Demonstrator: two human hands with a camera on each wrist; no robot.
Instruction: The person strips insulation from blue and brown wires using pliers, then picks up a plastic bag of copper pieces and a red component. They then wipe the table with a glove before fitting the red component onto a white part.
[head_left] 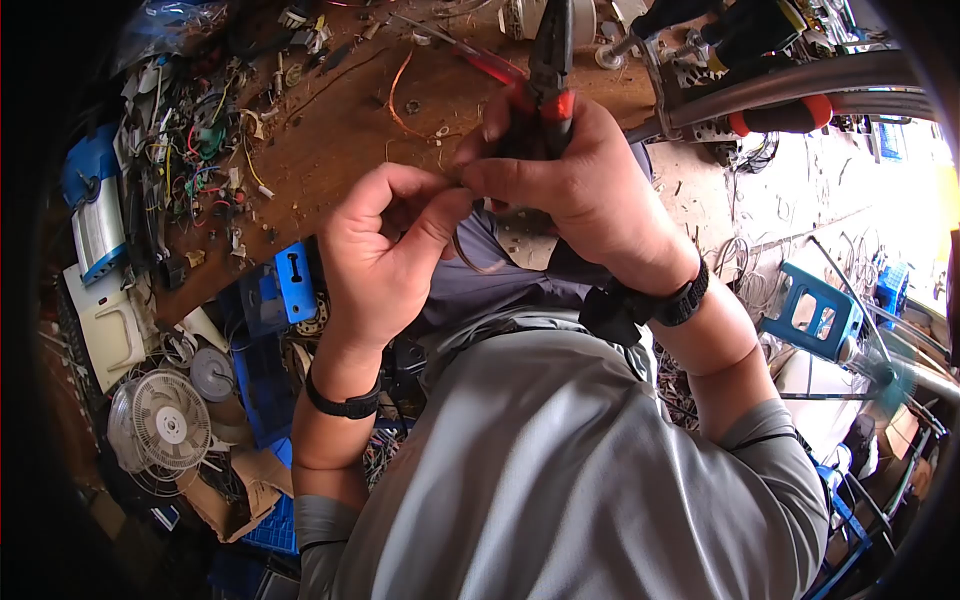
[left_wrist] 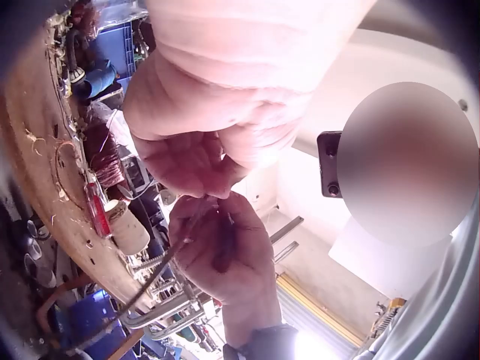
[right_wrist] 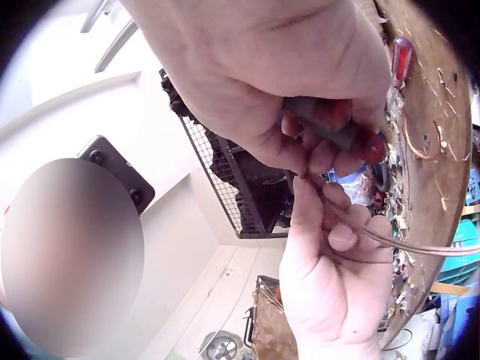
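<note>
My left hand (head_left: 385, 245) pinches a thin brownish cable (right_wrist: 420, 246) between thumb and forefinger. In the right wrist view the cable looks twin-stranded and trails away from the fingertips; in the head view its loop (head_left: 478, 262) hangs over the lap. Pliers (head_left: 550, 65) with red and black handles are held in my right hand (head_left: 600, 190), their jaws pointing away from the body. The right thumb and forefinger meet the left fingertips at the cable's end, which the fingers hide. A red-handled screwdriver (head_left: 490, 62) lies on the wooden bench (head_left: 340, 130) just beyond the hands.
Loose wires and scraps (head_left: 205, 140) pile up on the bench's left side. An orange wire (head_left: 395, 95) lies near its middle. At the right, metal tubes (head_left: 860, 75) reach over the bench. A fan (head_left: 170, 420) stands lower left, and a blue plastic stool (head_left: 815, 310) lower right.
</note>
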